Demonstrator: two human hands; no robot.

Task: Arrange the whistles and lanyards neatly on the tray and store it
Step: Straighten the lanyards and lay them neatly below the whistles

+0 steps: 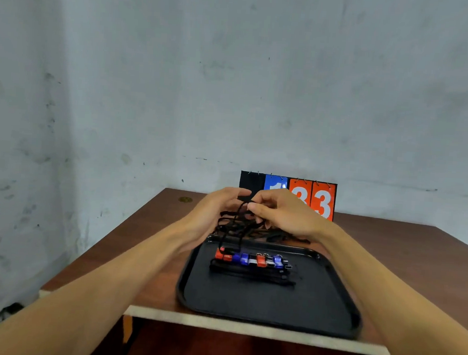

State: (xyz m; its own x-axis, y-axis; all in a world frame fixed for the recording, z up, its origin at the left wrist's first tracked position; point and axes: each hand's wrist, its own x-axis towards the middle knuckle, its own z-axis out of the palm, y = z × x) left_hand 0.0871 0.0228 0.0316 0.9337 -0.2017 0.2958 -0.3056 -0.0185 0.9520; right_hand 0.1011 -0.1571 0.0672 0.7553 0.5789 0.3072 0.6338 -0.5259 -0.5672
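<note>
A black tray (271,304) lies on the brown table, its front rim over the table's near edge. Several red, blue and black whistles (252,259) stand in a row across the tray's far part. Folded black lanyards (251,274) lie just in front of them. Above the tray's far rim both hands work a tangle of black lanyard cords (235,223). My left hand (213,212) cups the tangle from the left. My right hand (283,212) pinches a cord between thumb and forefinger. One cord hangs down to the leftmost red whistle.
A flip scoreboard (311,198) with a blue 1 and two orange 3s stands behind the hands against the grey wall. The brown table (145,235) extends left and right of the tray. A lower shelf shows under the table's front edge.
</note>
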